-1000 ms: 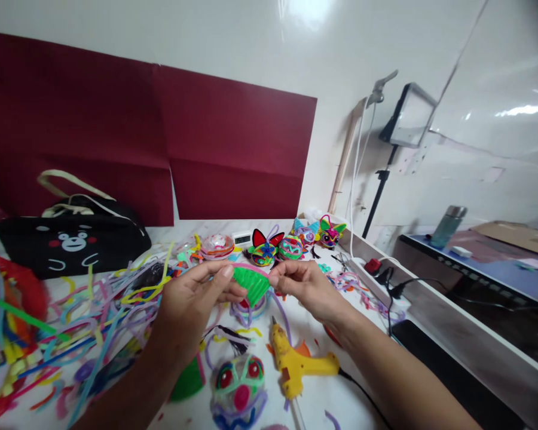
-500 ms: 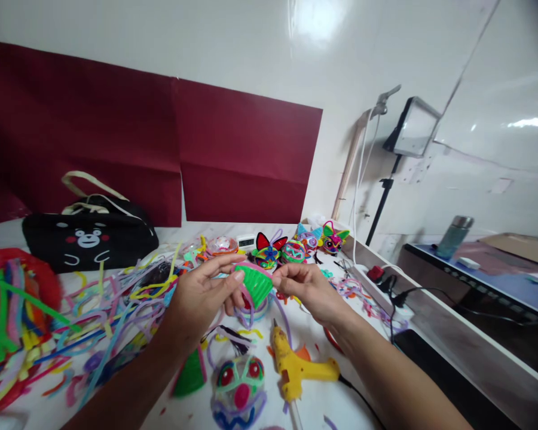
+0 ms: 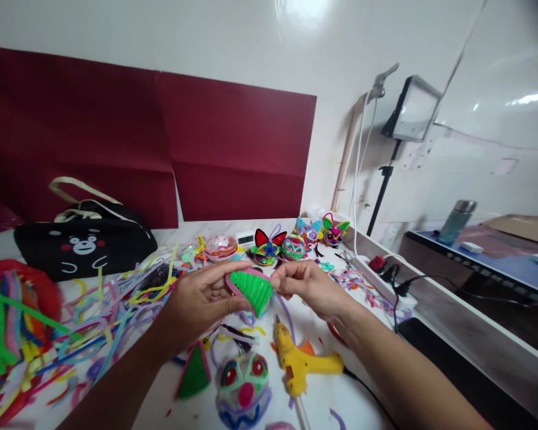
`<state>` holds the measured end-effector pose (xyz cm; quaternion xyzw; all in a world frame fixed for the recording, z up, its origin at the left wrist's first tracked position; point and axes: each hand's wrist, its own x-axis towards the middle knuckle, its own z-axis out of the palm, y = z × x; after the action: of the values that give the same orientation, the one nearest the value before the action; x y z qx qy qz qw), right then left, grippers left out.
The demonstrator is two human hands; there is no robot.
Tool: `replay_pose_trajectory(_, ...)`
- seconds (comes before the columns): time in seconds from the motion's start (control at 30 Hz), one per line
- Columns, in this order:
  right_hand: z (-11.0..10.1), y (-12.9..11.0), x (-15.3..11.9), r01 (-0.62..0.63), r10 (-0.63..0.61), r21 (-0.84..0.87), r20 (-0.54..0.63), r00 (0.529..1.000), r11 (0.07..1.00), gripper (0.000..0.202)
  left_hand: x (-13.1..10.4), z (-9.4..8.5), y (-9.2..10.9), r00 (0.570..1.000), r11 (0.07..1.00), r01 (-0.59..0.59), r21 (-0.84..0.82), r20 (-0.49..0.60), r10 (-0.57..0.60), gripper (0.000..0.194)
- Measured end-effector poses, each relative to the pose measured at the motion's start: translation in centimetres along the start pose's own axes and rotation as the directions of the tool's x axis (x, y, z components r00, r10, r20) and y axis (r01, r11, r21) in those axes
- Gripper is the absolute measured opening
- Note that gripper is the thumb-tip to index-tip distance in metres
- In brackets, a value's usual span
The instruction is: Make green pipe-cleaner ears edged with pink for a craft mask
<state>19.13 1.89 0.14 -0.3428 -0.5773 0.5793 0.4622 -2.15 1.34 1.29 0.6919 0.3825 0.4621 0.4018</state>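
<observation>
Between both hands, above the table, is a green triangular piece [image 3: 253, 291] made of fuzzy pipe cleaners, with a pink strip along its edges. My left hand [image 3: 208, 292] grips its left side, thumb below and fingers behind. At its upper right corner my right hand [image 3: 298, 283] pinches the pink edge. A similar green triangle [image 3: 193, 375] with a pink border lies on the table below my left hand. Beside it sits a round pipe-cleaner mask [image 3: 244, 388] with red eyes and a pink nose. A yellow glue gun [image 3: 302, 361] rests below my right hand, nozzle pointing away.
Loose pipe cleaners [image 3: 116, 310] cover the left, near a red bag of cut strips [image 3: 18, 334] and a black bag [image 3: 87, 245]. Several finished masks [image 3: 269, 248] stand at the back. A power strip [image 3: 385, 280] and a black board [image 3: 457, 370] lie right.
The green piece has turned and come slightly lower, showing more of its face and pink edge. My left hand has shifted its hold along the left side. The camera view has moved slightly.
</observation>
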Motion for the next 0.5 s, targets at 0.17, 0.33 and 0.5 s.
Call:
replay_pose_trajectory(0.17, -0.1, -0.2, -0.1, -0.049, 0.05, -0.047, 0.021, 0.999, 0.998, 0.015, 0.1, -0.4, -0.1, 0.997, 0.981, -0.08, 0.177, 0.002, 0.081, 0.044)
replay_pose_trajectory(0.33, -0.2, -0.3, -0.1, -0.072, 0.075, -0.057, 0.062, 0.995, 0.996, 0.01, 0.4, -1.1, -0.5, 0.991, 0.948, -0.124, 0.295, 0.079, 0.105, 0.045)
replay_pose_trajectory(0.5, -0.2, -0.4, -0.2, -0.099, 0.102, -0.037, 0.098, 0.99, 0.994, 0.008, 0.4, -1.3, -0.8, 0.991, 0.962, -0.081, 0.261, 0.121, 0.051, 0.041)
